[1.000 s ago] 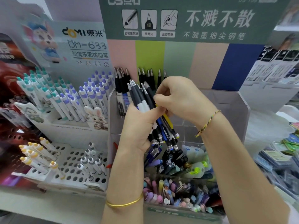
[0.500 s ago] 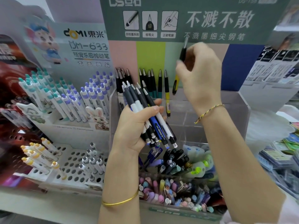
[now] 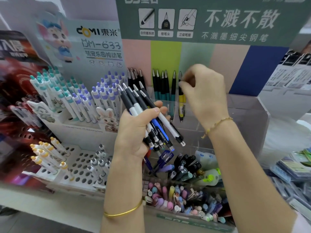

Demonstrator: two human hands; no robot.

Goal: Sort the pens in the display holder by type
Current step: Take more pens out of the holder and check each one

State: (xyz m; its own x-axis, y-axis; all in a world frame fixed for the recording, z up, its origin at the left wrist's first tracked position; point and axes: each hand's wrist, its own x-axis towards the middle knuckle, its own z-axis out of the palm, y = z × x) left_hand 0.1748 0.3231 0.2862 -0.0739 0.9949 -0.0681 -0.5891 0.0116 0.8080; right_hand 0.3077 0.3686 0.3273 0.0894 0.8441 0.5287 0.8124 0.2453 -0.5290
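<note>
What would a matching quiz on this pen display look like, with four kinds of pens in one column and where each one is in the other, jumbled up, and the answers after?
Pens
1. bundle of pens
2. yellow pen
3. teal-topped white pens
4. pastel pens

Places
A. in the front bin, nearest the camera
B. gripped in the left hand
C. at the right hand fingertips, back row of the clear holder
D. in the white stand on the left

Pairs: 1-B, 2-C, 3-D, 4-A

Yellow pen [image 3: 181, 107] partly behind right fingers [image 3: 183, 85]
</note>
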